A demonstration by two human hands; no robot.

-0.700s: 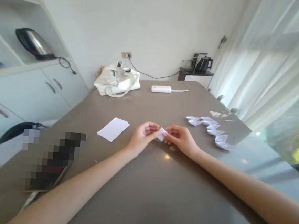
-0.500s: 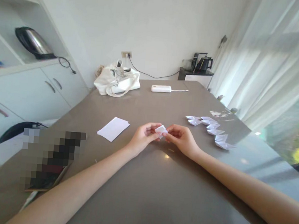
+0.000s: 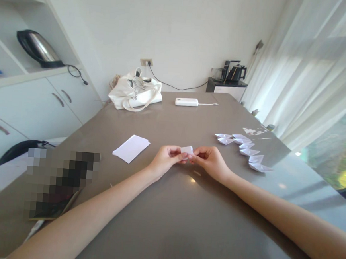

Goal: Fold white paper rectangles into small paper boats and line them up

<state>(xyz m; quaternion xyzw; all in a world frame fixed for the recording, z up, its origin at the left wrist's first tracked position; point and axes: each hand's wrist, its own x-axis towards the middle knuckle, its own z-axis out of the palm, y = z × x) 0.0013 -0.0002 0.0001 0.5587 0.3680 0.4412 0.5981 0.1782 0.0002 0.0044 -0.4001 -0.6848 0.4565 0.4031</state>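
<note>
Evidently, a small folded paper (image 3: 186, 149) sits between the left hand (image 3: 165, 161) and the right hand (image 3: 210, 162), over the table (image 3: 165, 228).
Each hand pinches a lower edge between thumb and fingers, probably to keep the creases pressed; the fingers behind are partly hidden, so their exact grip is hard to tell. Loose white sheets (image 3: 131, 148) lie flat by the left hand, easy to reach, while pointed paper shapes (image 3: 249, 152) stand in a staggered line to the right, perhaps kept aside to avoid crushing. Farther off rest a white device (image 3: 186, 102) and a white bag (image 3: 142, 97).
</note>
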